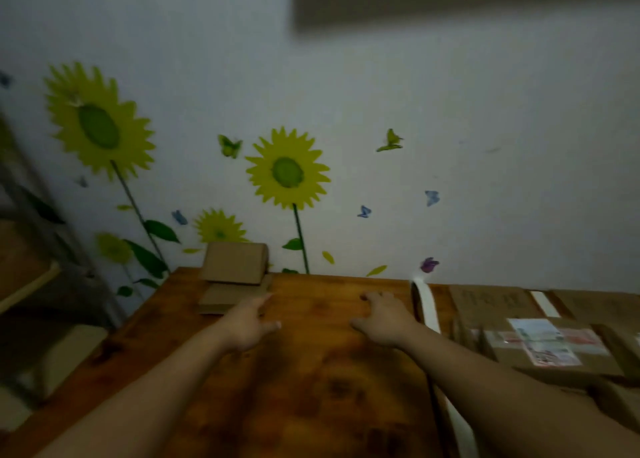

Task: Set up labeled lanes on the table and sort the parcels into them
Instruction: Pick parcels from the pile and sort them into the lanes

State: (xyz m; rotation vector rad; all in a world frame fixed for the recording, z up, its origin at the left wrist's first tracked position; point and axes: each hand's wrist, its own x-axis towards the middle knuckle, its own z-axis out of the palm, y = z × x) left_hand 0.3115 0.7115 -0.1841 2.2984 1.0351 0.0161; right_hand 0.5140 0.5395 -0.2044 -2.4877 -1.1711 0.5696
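— Step in hand?
— Lane set-up, by my reading. One white tape strip (429, 310) runs down the table (311, 388) from near edge to far, and its far end lifts off the wood. Parcels (543, 343) lie right of it, packed close. Two small cardboard boxes (233, 277) sit stacked at the far left corner.
— Hands?
— Your left hand (247, 322) is relaxed, fingers straight, tips just beside the lower box, holding nothing. Your right hand (382, 319) is palm down, fingers spread and slightly bent, just left of the strip, also holding nothing. Blur hides whether it touches the wood.
— Next?
— Likely a second strip across the bare middle, then labels; no lane label shows. That calls for the tape roll, which I cannot see. Press the lifted end down first.
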